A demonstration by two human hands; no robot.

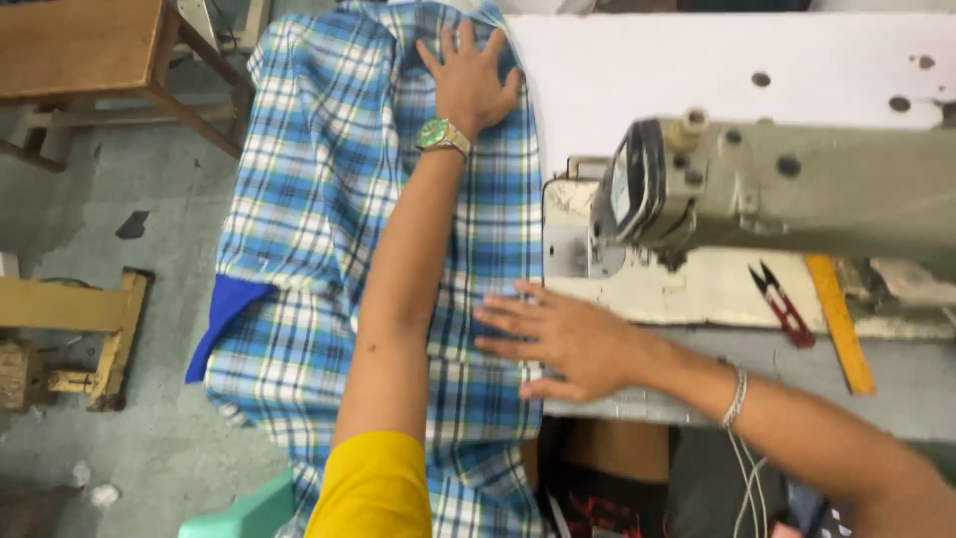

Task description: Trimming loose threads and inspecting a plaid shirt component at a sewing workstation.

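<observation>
A blue, white and green plaid shirt (309, 229) lies spread over the left end of a sewing table, with a solid blue patch at its left edge. My left hand (466, 80), with a green-faced wristwatch, lies flat and spread on the far part of the cloth. Nearer to me, my right hand (558, 339) presses flat on the cloth's right edge, fingers apart, beside the sewing machine (757, 189). Neither hand grips anything.
Red thread snips (782, 304) and a yellow ruler (839, 324) lie on the machine bed to the right. The white tabletop (677, 60) stretches behind. A wooden bench (90, 50) and a wooden frame (80, 329) stand on the grey floor at left.
</observation>
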